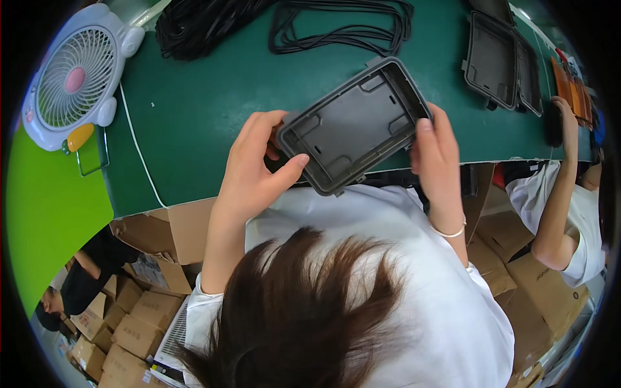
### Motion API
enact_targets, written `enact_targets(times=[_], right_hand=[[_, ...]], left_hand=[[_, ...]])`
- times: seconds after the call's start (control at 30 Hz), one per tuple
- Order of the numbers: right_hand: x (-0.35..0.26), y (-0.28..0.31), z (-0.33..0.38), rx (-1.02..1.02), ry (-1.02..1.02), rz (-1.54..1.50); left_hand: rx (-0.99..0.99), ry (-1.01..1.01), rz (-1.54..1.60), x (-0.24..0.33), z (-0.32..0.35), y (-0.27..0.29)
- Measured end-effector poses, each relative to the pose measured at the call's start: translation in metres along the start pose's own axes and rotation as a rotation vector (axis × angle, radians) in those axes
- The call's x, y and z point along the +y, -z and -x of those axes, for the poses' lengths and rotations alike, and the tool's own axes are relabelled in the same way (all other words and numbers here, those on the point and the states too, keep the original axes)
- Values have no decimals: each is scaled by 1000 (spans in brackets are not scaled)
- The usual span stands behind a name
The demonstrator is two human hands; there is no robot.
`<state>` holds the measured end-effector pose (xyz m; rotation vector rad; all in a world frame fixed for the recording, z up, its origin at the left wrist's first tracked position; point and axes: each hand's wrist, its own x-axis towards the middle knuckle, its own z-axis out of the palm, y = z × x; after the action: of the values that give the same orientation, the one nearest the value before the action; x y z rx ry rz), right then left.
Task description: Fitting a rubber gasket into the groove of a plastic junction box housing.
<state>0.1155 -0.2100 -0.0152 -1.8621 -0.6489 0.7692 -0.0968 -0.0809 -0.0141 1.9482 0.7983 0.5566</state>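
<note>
Between my hands is a dark grey plastic case half (352, 126), a rectangular shell with its hollow inside facing up and its long side tilted up to the right. My left hand (255, 161) grips its left end, the thumb lying over the near rim and the fingers behind it. At the right end, my right hand (436, 142) is closed on the edge with the thumb on the rim. Small latch or hinge tabs stick out along its edges. The case is held over the table's near edge.
On the green table (200, 107) lie a black cable coil (343, 29), a bundle of black cords (200, 26) and an open grey case (495, 61). A fan (74, 77) stands left. A co-worker's arm (563, 181) reaches in at right. Cardboard boxes (149, 310) fill the floor.
</note>
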Motion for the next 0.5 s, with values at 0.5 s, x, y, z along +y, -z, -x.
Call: enact_targets(times=[0.5], right_hand=[[-13,-55,-57,-198,249,-138]], left_hand=[[121,600,541,11,-25,-21]])
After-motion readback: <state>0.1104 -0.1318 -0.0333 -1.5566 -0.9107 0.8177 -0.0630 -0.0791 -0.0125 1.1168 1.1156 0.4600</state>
